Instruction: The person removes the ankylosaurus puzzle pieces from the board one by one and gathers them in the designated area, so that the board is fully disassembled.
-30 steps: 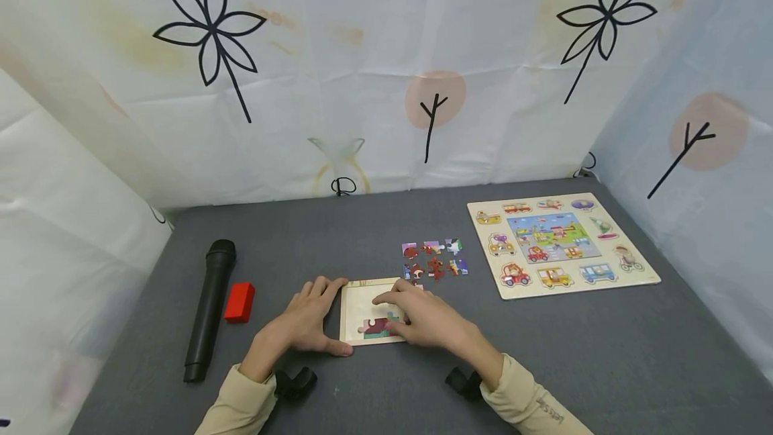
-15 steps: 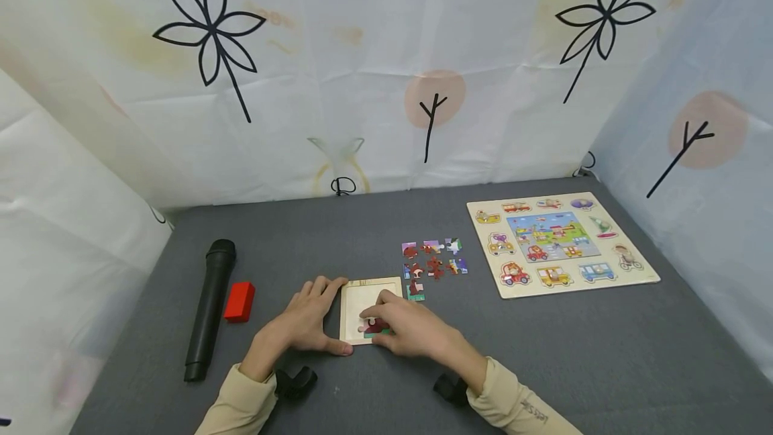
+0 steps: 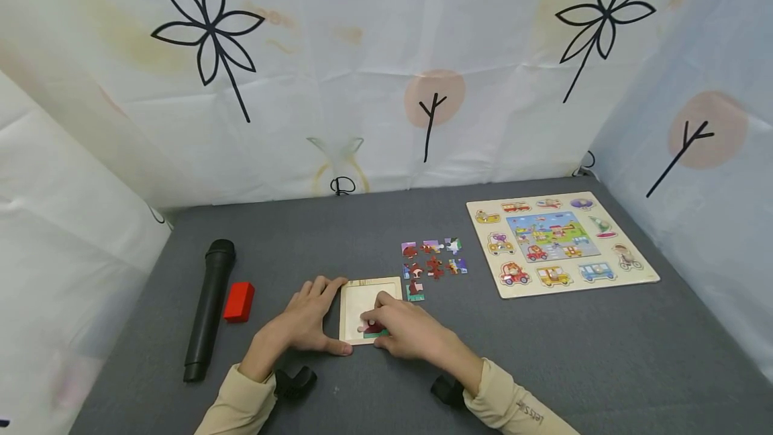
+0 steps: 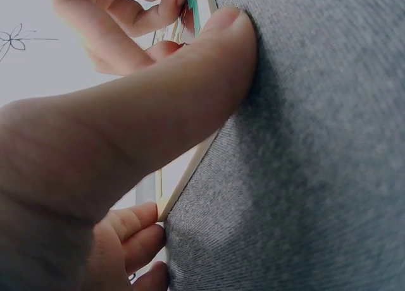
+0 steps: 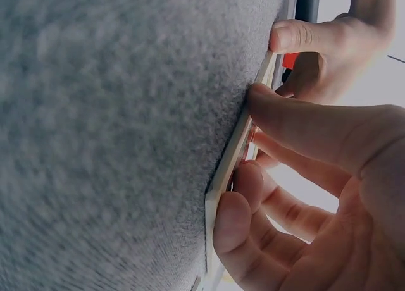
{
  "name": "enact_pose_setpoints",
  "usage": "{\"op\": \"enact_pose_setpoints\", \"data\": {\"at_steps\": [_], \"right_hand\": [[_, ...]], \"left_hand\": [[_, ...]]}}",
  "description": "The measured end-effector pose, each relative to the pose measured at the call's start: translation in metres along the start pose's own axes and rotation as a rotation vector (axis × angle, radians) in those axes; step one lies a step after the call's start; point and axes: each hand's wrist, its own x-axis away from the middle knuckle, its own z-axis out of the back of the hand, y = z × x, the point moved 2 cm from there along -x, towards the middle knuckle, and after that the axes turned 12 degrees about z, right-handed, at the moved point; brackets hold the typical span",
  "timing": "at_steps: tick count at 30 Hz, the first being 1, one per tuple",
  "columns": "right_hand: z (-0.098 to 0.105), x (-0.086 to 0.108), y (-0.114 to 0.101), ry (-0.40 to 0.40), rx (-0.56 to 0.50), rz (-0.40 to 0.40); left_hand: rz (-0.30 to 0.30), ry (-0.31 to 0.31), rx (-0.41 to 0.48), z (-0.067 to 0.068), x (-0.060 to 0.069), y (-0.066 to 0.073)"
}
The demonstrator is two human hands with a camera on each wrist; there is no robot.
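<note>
A small square wooden puzzle tray (image 3: 352, 307) lies on the table, with a few dark red, pink and green jigsaw pieces (image 3: 370, 331) in its lower part. My left hand (image 3: 310, 317) is spread along the tray's left side, thumb by the near-left corner and index finger touching the far-left corner. Over the tray's lower right is my right hand (image 3: 410, 331). Its index fingertip presses on the pieces. In the right wrist view its thumb (image 5: 297, 117) touches the tray's front edge, while other bent fingers rest at the rim. Some pieces are hidden under this hand.
Several loose jigsaw pieces (image 3: 434, 267) lie beyond the tray's right side. A larger peg puzzle board (image 3: 495, 264) with vehicle pictures is at the right. On the left lie a black microphone (image 3: 209, 311) and a red block (image 3: 239, 302). Fabric walls (image 3: 338, 86) enclose the table.
My right hand has moved left and slightly nearer, from the tray's right side onto the pieces in it, uncovering a loose piece beside the tray. The left hand has stayed put.
</note>
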Motion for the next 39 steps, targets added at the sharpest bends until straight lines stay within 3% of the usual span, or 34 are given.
{"op": "enact_pose_setpoints", "data": {"at_steps": [30,39], "right_hand": [[-0.0014,-0.0015,0.0021,0.06,-0.063,-0.043],[0.0,-0.0036,0.0025,0.033,-0.059,-0.072]], "left_hand": [[-0.014,0.003,0.008,-0.0007,-0.0003,-0.0014],[-0.001,0.001,0.002,0.0008,0.0005,0.0002]]}}
